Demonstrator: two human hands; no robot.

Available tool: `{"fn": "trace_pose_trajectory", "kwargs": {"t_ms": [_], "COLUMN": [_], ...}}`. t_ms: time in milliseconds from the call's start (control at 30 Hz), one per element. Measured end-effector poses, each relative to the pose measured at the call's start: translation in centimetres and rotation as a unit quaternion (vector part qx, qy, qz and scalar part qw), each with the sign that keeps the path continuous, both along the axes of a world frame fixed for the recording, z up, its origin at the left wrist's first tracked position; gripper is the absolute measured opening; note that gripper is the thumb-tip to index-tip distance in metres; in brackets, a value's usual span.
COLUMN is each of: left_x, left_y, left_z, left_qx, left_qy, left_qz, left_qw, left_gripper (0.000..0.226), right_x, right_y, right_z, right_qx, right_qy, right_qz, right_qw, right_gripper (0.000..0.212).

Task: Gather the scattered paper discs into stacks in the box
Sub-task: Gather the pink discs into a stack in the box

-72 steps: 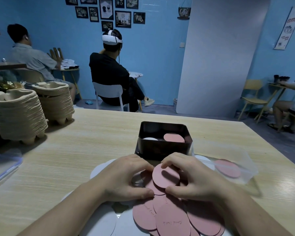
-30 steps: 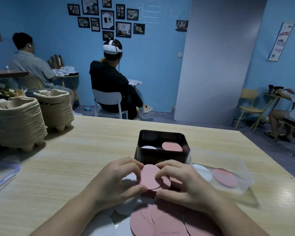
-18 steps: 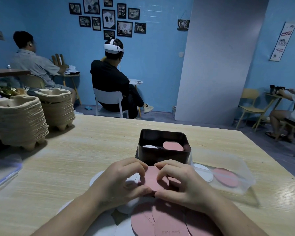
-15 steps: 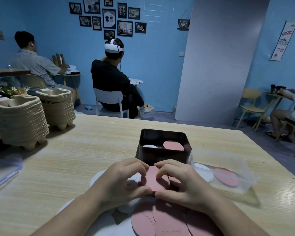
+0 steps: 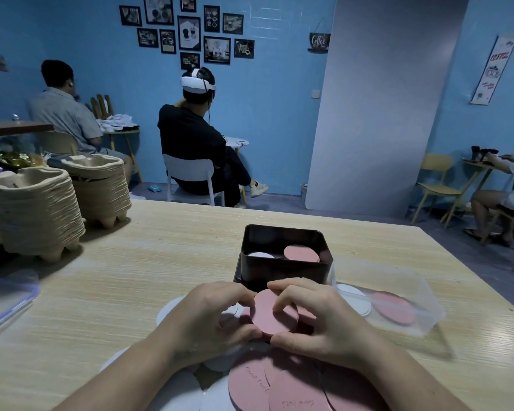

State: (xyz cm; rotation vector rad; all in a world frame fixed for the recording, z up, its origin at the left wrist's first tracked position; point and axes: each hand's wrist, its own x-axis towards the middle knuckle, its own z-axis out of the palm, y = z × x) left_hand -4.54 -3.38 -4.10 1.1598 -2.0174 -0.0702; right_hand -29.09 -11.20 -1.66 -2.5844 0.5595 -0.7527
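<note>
While the left hand [image 5: 208, 318] and right hand [image 5: 318, 324] pinch its edges, the pink paper disc [image 5: 272, 314] looks round, flat and matte.

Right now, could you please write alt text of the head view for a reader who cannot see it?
The left hand and right hand pinch a pink disc by its edges in front of a dark box holding pink and white discs. More loose discs lie overlapping on the wooden table nearer the person.

Both forearms bare to frame edge, L hand [image 5: 211, 318] & R hand [image 5: 318, 324] bare too, slender fingers w/ rounded knuckles.
</note>
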Motion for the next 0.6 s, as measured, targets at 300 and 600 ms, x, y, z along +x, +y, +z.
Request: {"fn": "trace_pose_trajectory", "kwargs": {"t_ms": [300,600], "left_x": [1.0,0.2], "left_y": [0.2,-0.3], "left_z": [-0.1,0.1], "left_qx": [0.077,0.114], "left_qy": [-0.085,-0.135], "left_qz": [0.058,0.094], "left_qw": [0.992,0.980], "left_gripper": [0.043,0.056], "right_x": [-1.0,-1.2], "right_y": [-0.8,-0.8], "right_z": [0.4,0.5], "right_qx": [-0.012,-0.014], "right_qy": [0.034,0.061], "right_qz": [-0.021,-0.021], "right_qw": [0.999,0.998], "right_gripper": [0.032,0.032]}}
